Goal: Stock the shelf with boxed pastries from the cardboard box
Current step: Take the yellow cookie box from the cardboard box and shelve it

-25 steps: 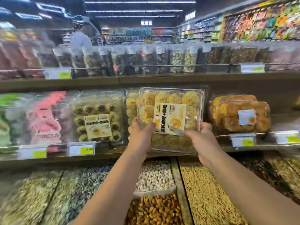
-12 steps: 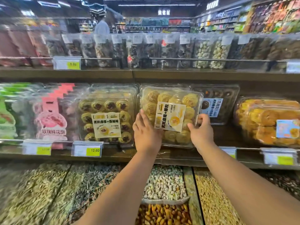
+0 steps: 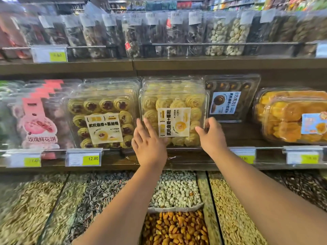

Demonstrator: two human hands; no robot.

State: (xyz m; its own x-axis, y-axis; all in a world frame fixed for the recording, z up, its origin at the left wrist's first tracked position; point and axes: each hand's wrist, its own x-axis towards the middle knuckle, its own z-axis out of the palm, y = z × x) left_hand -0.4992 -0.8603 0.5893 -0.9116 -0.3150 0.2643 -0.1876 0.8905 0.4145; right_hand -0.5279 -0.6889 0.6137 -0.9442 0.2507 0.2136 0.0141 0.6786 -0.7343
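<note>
The box (image 3: 174, 103) is pressed by the flat left hand (image 3: 150, 145) and gripped by the curled right hand (image 3: 212, 137), probably to seat it upright.

Open shelf (image 3: 244, 133) is seen between butter cookie box (image 3: 174, 112) and orange pastry box (image 3: 290, 117). Left side is blocked by jam cookie box (image 3: 102, 119).

We face dark wooden shelving (image 3: 212, 65), 2 tiers in view, each fronted by a metal rail (image 3: 221, 44) that carries white price tags (image 3: 83, 158) with yellow-green patches; 1 reads 12.80. Under it we see loose seeds and nuts (image 3: 175, 188) heaped in open bins (image 3: 175, 209), split by wooden dividers (image 3: 201, 183). Over the top tier, blurred aisles (image 3: 230, 3) of more shop shelving show far back.
</note>
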